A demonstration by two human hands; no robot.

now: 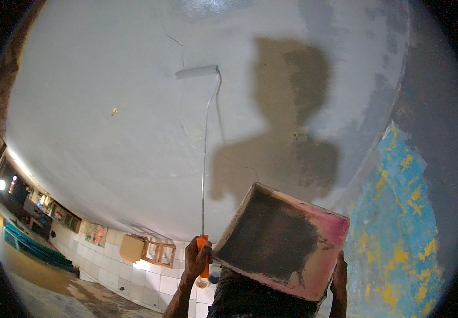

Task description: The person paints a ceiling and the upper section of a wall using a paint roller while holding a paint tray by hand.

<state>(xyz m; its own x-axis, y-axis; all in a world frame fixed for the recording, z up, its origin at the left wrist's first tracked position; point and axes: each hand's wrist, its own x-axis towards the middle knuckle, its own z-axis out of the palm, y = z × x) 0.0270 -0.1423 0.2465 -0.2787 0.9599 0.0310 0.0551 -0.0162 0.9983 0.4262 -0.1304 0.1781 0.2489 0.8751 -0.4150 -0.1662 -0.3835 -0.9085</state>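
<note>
My left hand (196, 257) is closed around the orange handle of a paint roller (204, 159). The roller's long thin metal rod rises to a grey sleeve (196, 72), which lies against the light grey painted wall (96, 159). In my right hand (339, 275) is the right edge of a square, shallow paint tray (333, 228), tilted in front of my body. Dark grey paint covers much of the tray's inside, and its rim and right side look pinkish. Most of my right fingers are hidden behind the tray.
To the right, a wall patch (398, 228) shows flaking blue and yellow, beside darker grey. White tiles (102, 259), a small wooden-framed cabinet (158, 253) and stacked green things (33, 246) stand lower left. A lit bulb (0, 184) glows at far left. My shadow (292, 106) falls on the wall.
</note>
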